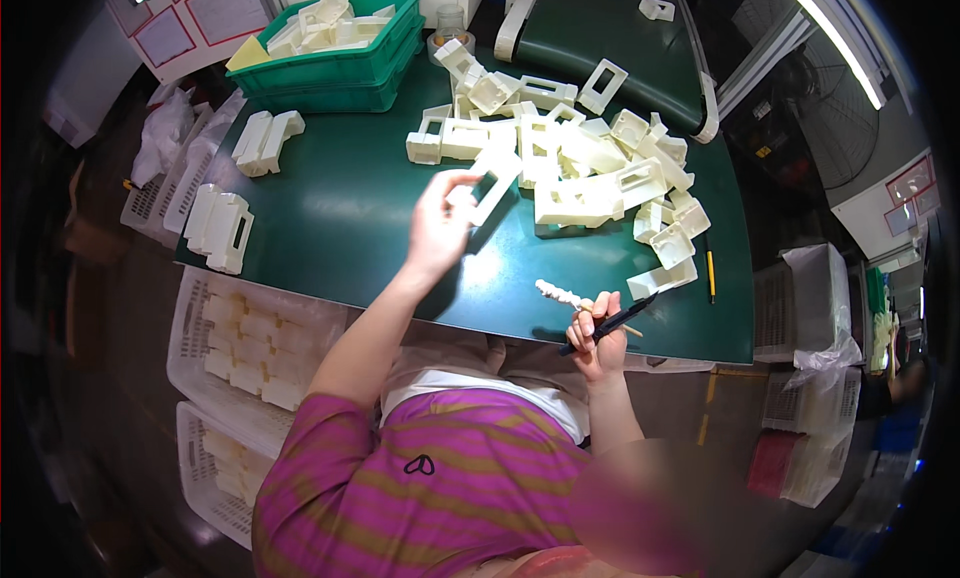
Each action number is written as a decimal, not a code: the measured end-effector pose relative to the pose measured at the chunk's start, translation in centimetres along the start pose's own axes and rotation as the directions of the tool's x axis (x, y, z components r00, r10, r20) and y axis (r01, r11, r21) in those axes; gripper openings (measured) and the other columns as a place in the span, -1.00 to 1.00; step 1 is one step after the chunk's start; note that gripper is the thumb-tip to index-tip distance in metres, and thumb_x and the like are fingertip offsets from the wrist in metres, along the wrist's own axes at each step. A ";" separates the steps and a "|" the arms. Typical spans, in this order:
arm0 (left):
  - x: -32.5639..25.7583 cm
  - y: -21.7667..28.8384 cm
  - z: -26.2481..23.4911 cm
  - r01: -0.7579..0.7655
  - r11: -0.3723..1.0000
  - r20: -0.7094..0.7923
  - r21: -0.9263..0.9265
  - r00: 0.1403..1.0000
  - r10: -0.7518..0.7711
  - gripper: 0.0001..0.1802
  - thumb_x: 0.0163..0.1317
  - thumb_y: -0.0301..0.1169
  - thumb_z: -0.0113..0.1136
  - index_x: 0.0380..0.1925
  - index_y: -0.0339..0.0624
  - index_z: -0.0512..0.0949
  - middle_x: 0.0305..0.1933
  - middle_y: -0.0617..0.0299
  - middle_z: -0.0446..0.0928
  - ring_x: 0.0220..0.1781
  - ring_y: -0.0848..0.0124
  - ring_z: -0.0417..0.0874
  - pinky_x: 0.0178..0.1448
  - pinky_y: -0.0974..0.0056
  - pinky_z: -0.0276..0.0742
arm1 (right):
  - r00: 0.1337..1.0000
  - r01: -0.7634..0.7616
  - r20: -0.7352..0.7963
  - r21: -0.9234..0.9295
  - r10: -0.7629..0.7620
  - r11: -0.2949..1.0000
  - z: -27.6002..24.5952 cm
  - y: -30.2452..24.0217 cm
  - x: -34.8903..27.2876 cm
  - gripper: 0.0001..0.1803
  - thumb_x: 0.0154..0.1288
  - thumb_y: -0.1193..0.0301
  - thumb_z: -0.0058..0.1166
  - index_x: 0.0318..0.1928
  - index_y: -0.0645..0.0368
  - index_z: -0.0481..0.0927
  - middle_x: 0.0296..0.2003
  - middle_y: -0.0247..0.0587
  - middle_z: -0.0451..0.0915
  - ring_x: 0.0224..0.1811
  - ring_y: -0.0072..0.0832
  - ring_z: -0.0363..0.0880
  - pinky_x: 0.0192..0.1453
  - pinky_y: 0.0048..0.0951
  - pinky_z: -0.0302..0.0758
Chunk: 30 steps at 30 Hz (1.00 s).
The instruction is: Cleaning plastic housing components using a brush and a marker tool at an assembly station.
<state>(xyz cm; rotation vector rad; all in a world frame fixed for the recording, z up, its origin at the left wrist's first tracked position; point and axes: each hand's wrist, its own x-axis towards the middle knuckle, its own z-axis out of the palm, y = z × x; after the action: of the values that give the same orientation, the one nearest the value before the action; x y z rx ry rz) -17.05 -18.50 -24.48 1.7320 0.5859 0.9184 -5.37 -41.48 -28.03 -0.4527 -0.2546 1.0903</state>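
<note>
So I've got one white plastic part (503, 165) pinched in my left hand (440, 228), held up tilted over the worktop (340, 228), just on the near-left side of the big pile (590, 203). Can't tell if its far end is touching the pile. My right hand (598, 346) is well apart from it, down by the near edge right of the middle, fingers closed round a black pen-like tool (625, 321) plus a thin stick with a lumpy white end (555, 293).

I'd call this the handling-one-piece step: part up, tools ready, nothing touching it yet. If the tools are meant for this part, the next move calls for a steady left pinch and the two hands closer together, without that stick end snagging on anything.

Room-wise, the best bit is the bare stretch from the middle toward the left edge, where two small groups of parts sit, one near (220, 228) the near left corner, one farther back (268, 143). The green crate (375, 96) takes up the far left corner. Right side's tighter: pile, then a yellow pencil-like stick (711, 276) close to the right edge, and the conveyor (610, 48) at the far edge.
</note>
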 end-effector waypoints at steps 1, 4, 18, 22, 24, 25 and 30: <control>-0.6 0.1 -1.2 0.017 0.962 -0.027 -0.272 0.999 -0.026 -0.67 0.19 -0.48 -0.20 -0.02 -0.16 0.36 -0.17 0.18 0.49 -0.22 0.42 0.56 -0.21 0.34 0.52 | 1.000 0.005 -0.004 0.005 -0.005 1.000 0.0 0.1 -0.1 -0.57 0.41 0.10 -0.43 -0.47 0.10 0.31 -0.68 -0.24 0.31 -0.80 -0.62 0.10 -0.72 -0.64 0.06; -3.0 3.7 -3.3 0.430 0.471 0.227 -0.770 0.875 -0.427 -0.51 0.17 -0.50 -0.33 0.15 -0.13 0.17 -0.02 0.11 0.40 -0.20 0.41 0.55 -0.19 0.32 0.60 | 0.981 0.183 -0.059 -0.038 -0.185 0.982 1.0 -0.4 -0.2 -0.50 0.34 -0.04 -0.36 -0.37 0.13 0.42 -0.44 -0.23 0.34 -0.58 -0.62 0.23 -0.69 -0.67 0.10; -5.9 5.0 2.2 0.356 0.933 0.794 -0.058 0.582 -0.173 -0.31 0.10 -0.25 0.21 0.19 -0.18 0.15 0.09 0.12 0.36 0.08 0.42 0.43 0.08 0.29 0.44 | 0.880 0.351 0.422 -0.886 -0.217 -0.302 6.4 -1.6 1.9 -0.60 -0.04 0.50 0.21 -0.14 0.24 0.42 -0.26 -0.11 0.46 -0.27 -0.29 0.46 -0.23 -0.44 0.39; -4.8 1.1 3.6 0.816 0.320 0.811 -0.482 0.553 -0.190 -0.38 0.17 -0.24 0.12 0.18 -0.17 0.15 0.14 0.11 0.33 0.06 0.25 0.49 0.10 0.20 0.45 | 0.909 0.194 0.174 -0.981 -0.379 0.015 6.3 -1.5 2.3 -0.60 0.14 0.43 0.12 -0.01 0.24 0.37 -0.13 -0.24 0.42 -0.18 -0.54 0.40 -0.22 -0.54 0.36; -4.7 -0.2 3.5 0.792 0.189 0.792 -0.581 0.603 -0.095 -0.35 0.19 -0.13 0.07 0.19 -0.20 0.13 0.18 0.07 0.28 0.16 0.16 0.40 0.17 0.09 0.41 | 0.882 0.205 0.176 -0.979 -0.437 0.019 5.7 -2.3 2.0 -0.70 0.28 0.42 -0.07 0.01 0.22 0.41 -0.19 -0.26 0.46 -0.29 -0.62 0.35 -0.25 -0.61 0.33; -4.7 -0.7 3.6 0.787 0.101 0.785 -0.608 0.615 -0.075 -0.32 0.18 -0.08 0.06 0.19 -0.20 0.12 0.20 0.06 0.26 0.18 0.14 0.37 0.19 0.06 0.38 | 0.886 0.194 0.139 -0.978 -0.442 0.081 5.7 -2.4 1.8 -0.70 0.33 0.40 -0.14 0.03 0.22 0.42 -0.23 -0.27 0.47 -0.36 -0.67 0.30 -0.26 -0.65 0.30; -4.6 -0.6 3.7 0.771 0.121 0.770 -0.625 0.635 -0.068 -0.25 0.16 0.01 0.01 0.22 -0.19 0.07 0.26 0.02 0.18 0.22 0.12 0.32 0.22 -0.01 0.34 | 0.891 0.178 0.251 -0.959 -0.378 -0.219 5.1 -1.5 1.0 -0.64 0.29 0.57 -0.20 0.10 0.22 0.40 -0.31 -0.22 0.51 -0.38 -0.59 0.38 -0.26 -0.62 0.34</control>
<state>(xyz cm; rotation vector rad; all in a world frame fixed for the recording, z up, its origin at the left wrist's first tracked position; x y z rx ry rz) -16.74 -23.88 -27.02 0.4635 0.0156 0.0646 -5.86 -39.97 -22.89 -1.8477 -1.1013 0.0752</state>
